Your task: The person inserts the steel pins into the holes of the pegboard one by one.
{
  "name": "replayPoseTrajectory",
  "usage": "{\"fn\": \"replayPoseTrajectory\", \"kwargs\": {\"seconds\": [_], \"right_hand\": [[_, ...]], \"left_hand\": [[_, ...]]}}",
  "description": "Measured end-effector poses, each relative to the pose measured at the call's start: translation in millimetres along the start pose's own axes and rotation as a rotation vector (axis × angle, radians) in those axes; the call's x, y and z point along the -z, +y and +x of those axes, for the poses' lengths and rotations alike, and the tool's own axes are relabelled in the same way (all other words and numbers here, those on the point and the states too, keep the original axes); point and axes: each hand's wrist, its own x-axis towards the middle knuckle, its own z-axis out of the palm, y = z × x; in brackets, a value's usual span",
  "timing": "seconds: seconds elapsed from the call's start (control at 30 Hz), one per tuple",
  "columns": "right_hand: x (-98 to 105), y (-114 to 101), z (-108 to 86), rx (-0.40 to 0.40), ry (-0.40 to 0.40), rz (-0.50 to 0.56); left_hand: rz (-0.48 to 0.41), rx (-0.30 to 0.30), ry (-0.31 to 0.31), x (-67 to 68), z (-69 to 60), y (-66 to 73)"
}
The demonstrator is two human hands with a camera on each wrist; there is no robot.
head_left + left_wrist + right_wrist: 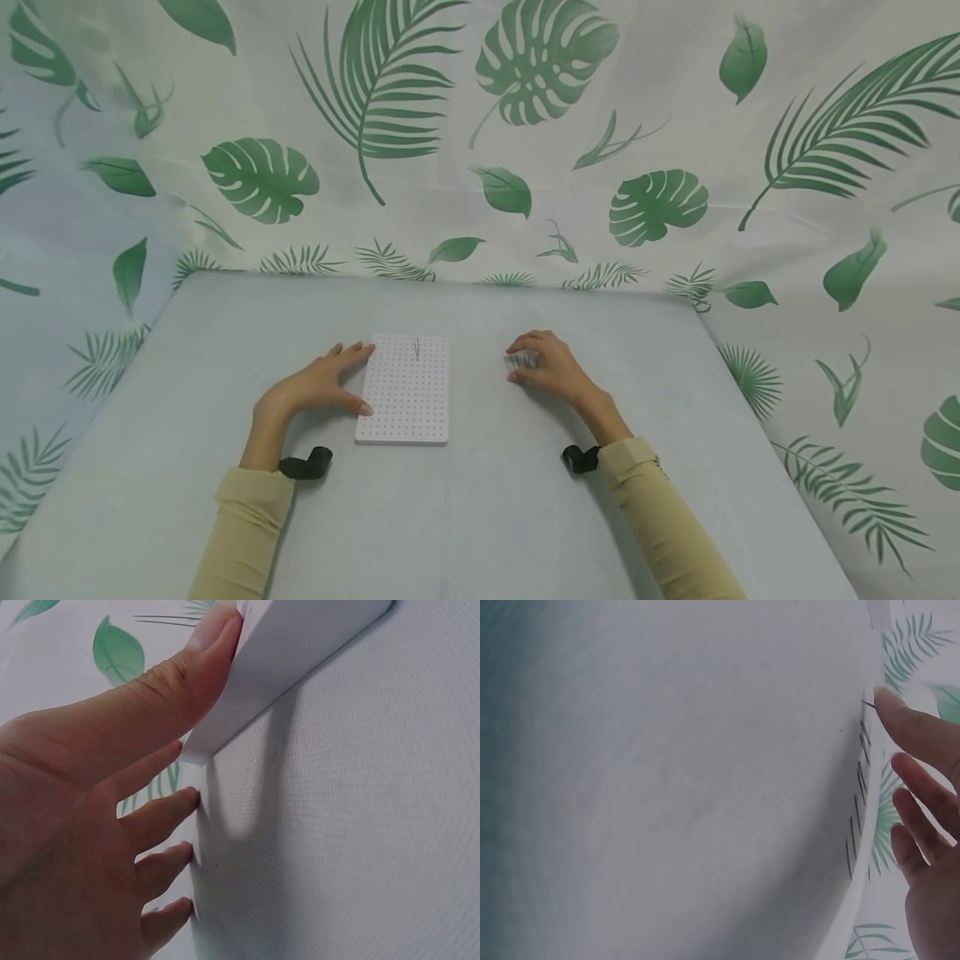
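Note:
A white board [406,392] with a grid of small holes lies on the table, a few thin pins [417,348] standing near its far edge. My left hand [315,385] has its thumb and a finger spread against the board's left side; in the left wrist view the thumb of this hand [112,787] touches the board edge [292,652]. To the board's right, my right hand [551,367] is bent over a row of thin metal pins [519,361]. From the right wrist, this hand [930,802] shows its thumb tip at one pin [868,704], apart from the fingers; other pins [857,814] lie alongside.
The pale table [480,517] extends around the board and pins. A leaf-patterned cloth [450,167] hangs behind and at both sides. Black wrist-worn devices [307,463] sit at both wrists, close above the tabletop.

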Motion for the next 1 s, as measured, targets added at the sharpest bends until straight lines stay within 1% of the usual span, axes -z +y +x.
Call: {"fn": "replayPoseTrajectory", "kwargs": {"seconds": [0.1, 0.23, 0.4, 0.5, 0.8, 1.0], "right_hand": [[1, -2, 0.7, -0.020, -0.001, 0.024], [2, -4, 2.0, -0.041, -0.025, 0.059], [3, -4, 4.1, -0.051, -0.041, 0.098], [3, -5, 5.5, -0.071, -0.046, 0.118], [-2, -15, 12.1, -0.124, -0.047, 0.185], [-7, -22, 18.2, -0.165, -0.046, 0.271]], "left_hand": [[0.000, 0.000, 0.003, 0.6, -0.9, 0.5], [0.006, -0.003, 0.007, 0.5, -0.8, 0.0], [0.009, 0.008, 0.008, 0.2, 0.1, -0.8], [0.005, 0.014, 0.009, 0.0, 0.5, -0.9], [0.014, 0.014, -0.003, -2.6, 2.1, -0.3], [0.026, 0.009, 0.005, 0.1, 0.7, 0.8]]}}
